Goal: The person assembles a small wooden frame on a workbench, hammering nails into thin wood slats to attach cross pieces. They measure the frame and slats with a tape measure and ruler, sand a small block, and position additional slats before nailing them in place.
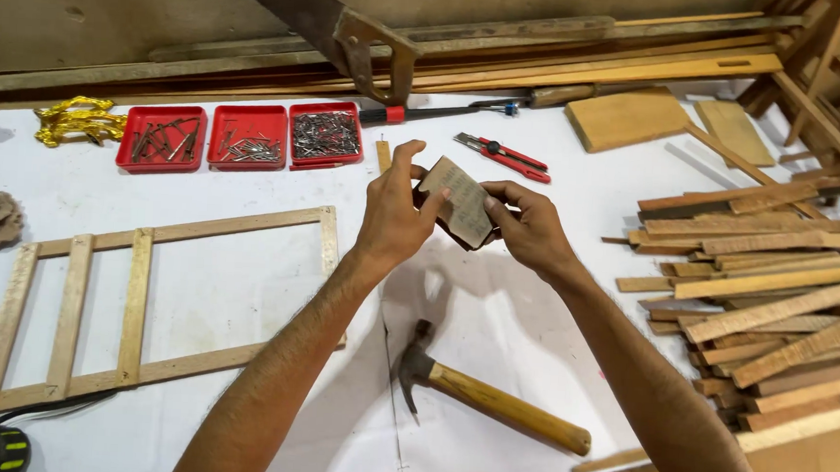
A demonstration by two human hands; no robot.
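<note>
I log the white worktable (197, 291) first: a ladder-like frame of pale wooden slats (138, 307) lies on its left part, rails and four cross slats in place, so assembly looks largely done; I judge smoothing is the work in hand. A heap of loose wooden strips (771, 302) lies at right, unused. A wooden-handled claw hammer (488, 398) rests untouched near the front edge. Three red plastic trays of nails (243, 137) sit behind. Above table centre, left hand (394, 215) and right hand (528, 227) together clasp a small block wrapped in brown sandpaper (458, 202), off the frame.
</note>
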